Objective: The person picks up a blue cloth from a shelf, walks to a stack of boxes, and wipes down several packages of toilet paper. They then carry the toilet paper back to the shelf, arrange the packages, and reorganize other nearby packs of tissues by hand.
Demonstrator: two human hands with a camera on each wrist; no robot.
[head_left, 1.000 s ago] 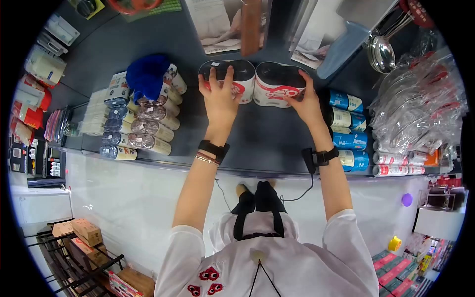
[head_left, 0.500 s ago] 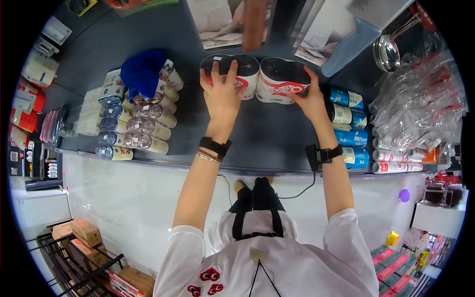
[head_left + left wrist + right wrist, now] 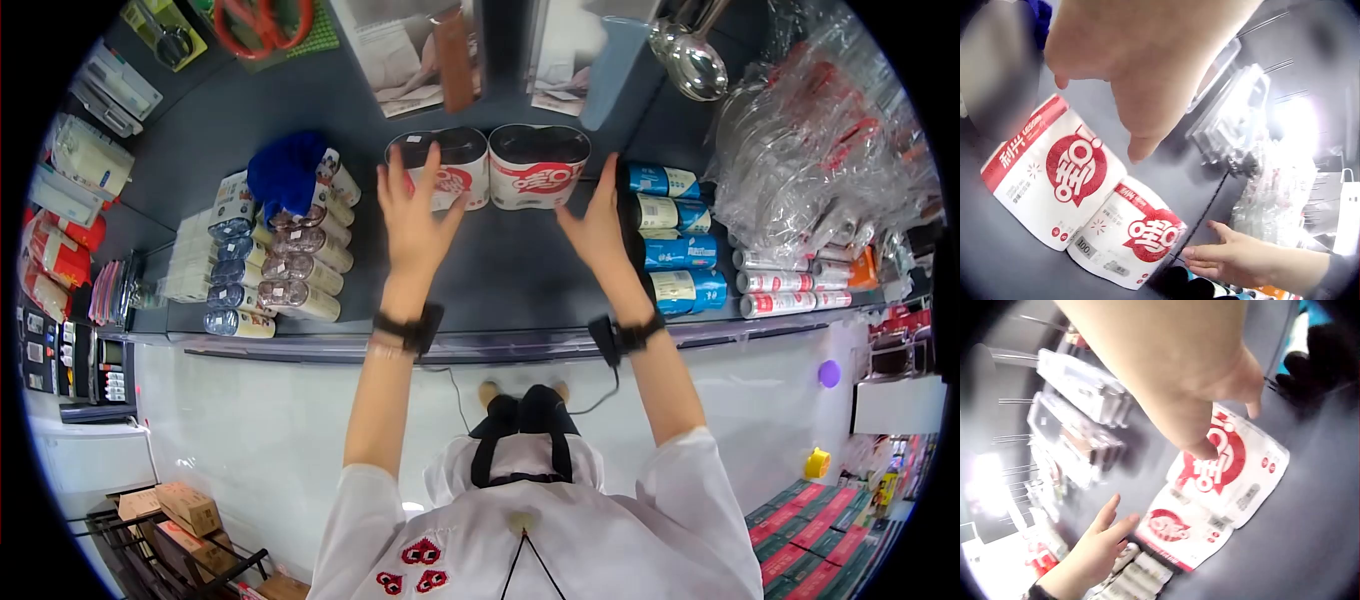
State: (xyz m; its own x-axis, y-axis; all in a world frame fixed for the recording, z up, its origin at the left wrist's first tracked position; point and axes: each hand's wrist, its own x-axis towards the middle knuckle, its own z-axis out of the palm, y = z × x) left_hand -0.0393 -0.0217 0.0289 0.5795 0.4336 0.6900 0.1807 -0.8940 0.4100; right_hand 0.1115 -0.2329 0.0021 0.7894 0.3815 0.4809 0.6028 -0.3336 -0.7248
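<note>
Two white-and-red twin-roll packs with black tops stand side by side on the dark shelf. Over the front of the left pack, my left hand is spread with straight fingers, overlapping its left part in the head view. To the right of the right pack, my right hand is held with fingers extended and a visible gap to the pack. From the left wrist, both printed fronts show fully, and the left thumb points down above them. Neither hand grips anything.
Blue-and-white rolls are stacked close to the right hand, with plastic-wrapped goods beyond. On the left, a blue cloth lies on stacked rolls. Hanging packages and metal spoons are behind.
Both hands have come off the packs, the right one moving out to its right and the left one slightly back. The packs stay side by side. The head view has shifted.
</note>
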